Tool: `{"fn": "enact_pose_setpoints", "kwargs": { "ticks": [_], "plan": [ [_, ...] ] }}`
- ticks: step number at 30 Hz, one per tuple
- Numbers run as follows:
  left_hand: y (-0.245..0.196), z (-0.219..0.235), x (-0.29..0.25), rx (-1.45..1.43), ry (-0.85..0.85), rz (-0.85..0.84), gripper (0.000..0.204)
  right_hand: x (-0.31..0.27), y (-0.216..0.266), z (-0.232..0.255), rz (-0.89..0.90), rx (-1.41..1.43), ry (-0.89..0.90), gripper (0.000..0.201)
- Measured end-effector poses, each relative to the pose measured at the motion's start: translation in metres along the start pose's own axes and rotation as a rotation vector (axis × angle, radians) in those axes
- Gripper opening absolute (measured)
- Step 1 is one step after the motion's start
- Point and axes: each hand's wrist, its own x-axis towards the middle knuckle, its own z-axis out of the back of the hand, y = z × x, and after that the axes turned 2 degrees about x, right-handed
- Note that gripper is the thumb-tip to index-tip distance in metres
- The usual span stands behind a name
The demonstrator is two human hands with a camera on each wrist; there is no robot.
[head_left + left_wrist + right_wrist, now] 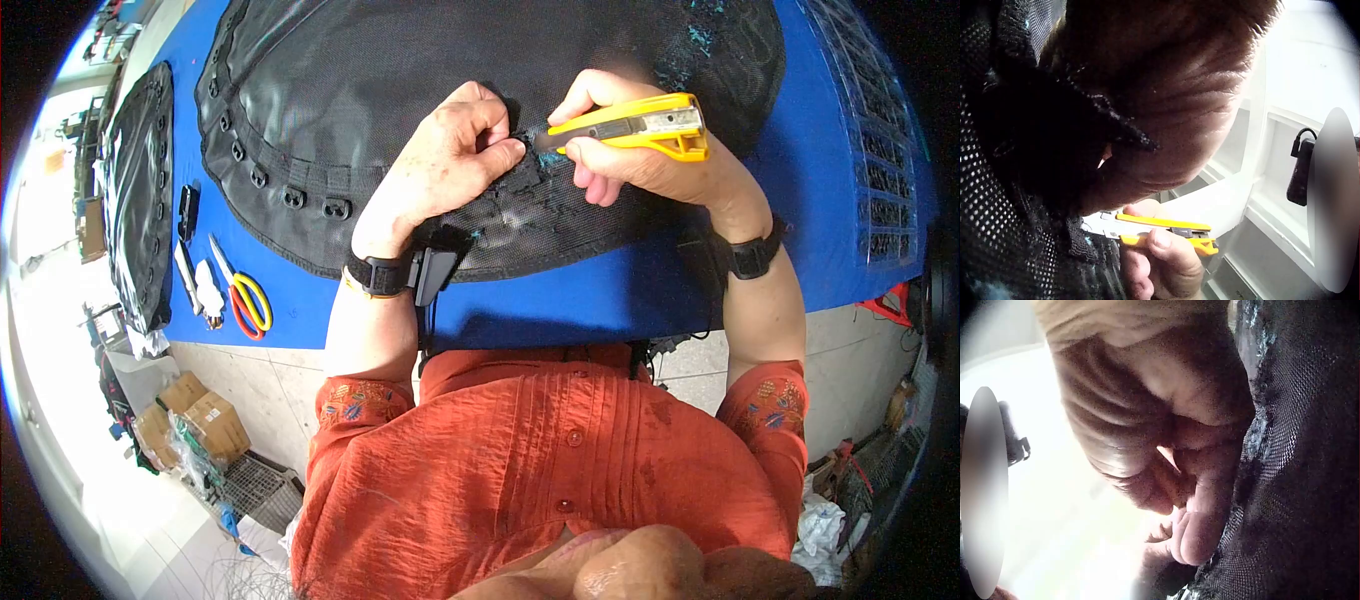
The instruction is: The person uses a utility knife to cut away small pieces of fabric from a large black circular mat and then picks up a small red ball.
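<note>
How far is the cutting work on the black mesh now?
Done: nothing clearly finished shows. In hand: the left hand pinches the black mesh while the right hand holds the yellow knife at that spot. Left: cannot tell; the scissors lie aside.

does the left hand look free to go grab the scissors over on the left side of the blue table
Probably not right now: the left hand is pinching the black mesh panel beside the yellow utility knife. The scissors lie uncovered on the blue table, so letting go of the mesh would likely leave the path clear.
</note>
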Motion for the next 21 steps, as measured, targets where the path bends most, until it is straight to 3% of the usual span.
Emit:
{"fn": "enact_pose_setpoints", "kwargs": {
  "ticks": [14, 21],
  "plan": [
    [-0.0007, -0.0015, 0.0021, -0.023, -0.042, -0.032, 0.032, -0.0023, 0.0044, 0.0016, -0.035, -0.003, 0.004, 0.021],
    [-0.0008, -0.0011, 0.001, -0.019, -0.031, -0.024, 0.03, -0.0058, 0.0086, 0.005, -0.147, -0.022, 0.1, 0.018]
  ]
}}
